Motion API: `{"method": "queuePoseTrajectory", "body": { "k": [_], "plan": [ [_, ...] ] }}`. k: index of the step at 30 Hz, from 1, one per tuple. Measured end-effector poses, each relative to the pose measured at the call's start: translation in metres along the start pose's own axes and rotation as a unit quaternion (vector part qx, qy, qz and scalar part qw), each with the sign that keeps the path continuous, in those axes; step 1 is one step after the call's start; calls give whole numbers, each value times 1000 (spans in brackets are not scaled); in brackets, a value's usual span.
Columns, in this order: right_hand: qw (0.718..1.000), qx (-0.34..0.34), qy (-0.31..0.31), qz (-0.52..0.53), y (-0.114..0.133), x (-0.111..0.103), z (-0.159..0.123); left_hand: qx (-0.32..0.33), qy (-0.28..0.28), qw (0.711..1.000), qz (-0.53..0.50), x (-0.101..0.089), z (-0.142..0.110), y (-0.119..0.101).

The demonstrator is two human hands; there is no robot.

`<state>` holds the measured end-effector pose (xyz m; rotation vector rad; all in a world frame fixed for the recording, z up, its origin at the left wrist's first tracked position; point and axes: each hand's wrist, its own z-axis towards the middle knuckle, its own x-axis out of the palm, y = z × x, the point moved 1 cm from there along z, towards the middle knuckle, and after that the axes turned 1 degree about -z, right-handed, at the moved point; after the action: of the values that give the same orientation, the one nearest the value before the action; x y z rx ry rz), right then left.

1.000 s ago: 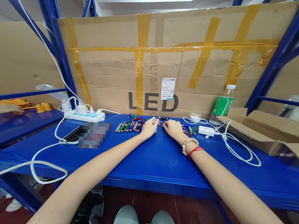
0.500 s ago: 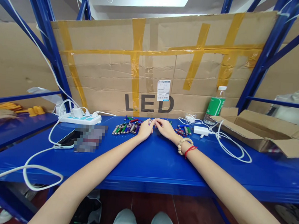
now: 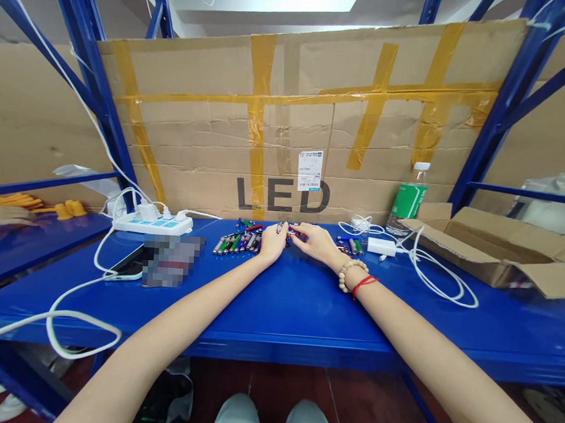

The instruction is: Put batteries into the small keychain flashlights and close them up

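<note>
My left hand (image 3: pixel 273 243) is closed around a small shiny cylinder (image 3: pixel 279 228) with a purple and silver look, mostly hidden by the fingers. Just right of it, my right hand (image 3: pixel 315 241) has its thumb and fingers bent in a pinch; what lies in them is too small to make out. A narrow gap with reddish bits separates the fingertips. Beside my left hand lies a row of small metallic cylinders (image 3: pixel 236 242) in green, black, purple and silver, with more loose ones behind. A smaller group of cylinders (image 3: pixel 352 245) is right of my right hand.
At left on the blue shelf (image 3: pixel 276 313) are a white power strip (image 3: pixel 155 223), a phone (image 3: pixel 133 260) and cables. A white adapter (image 3: pixel 382 246), a green-labelled bottle (image 3: pixel 407 200) and an open cardboard box (image 3: pixel 481 249) stand right. Taped cardboard (image 3: pixel 195 142) closes the back.
My fingertips have drawn slightly apart, my right hand shifting a little to the right. Reddish bits now show between the hands. The cylinder row looks the same.
</note>
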<state>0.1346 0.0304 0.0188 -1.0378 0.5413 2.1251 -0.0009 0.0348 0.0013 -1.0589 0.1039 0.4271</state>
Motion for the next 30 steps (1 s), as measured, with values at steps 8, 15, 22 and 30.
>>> {"method": "queuePoseTrajectory", "body": {
  "k": [8,15,22,30],
  "plan": [
    [999,-1,29,-42,3,0,1,19,4,999,32,-1,1,-1],
    [997,-5,43,-66,2,0,0,30,25,998,43,-1,0,-1],
    [997,-3,41,-66,4,0,2,30,30,998,45,-1,0,-2],
    [999,26,-6,-37,2,2,4,36,50,997,38,2,0,1]
  ]
}}
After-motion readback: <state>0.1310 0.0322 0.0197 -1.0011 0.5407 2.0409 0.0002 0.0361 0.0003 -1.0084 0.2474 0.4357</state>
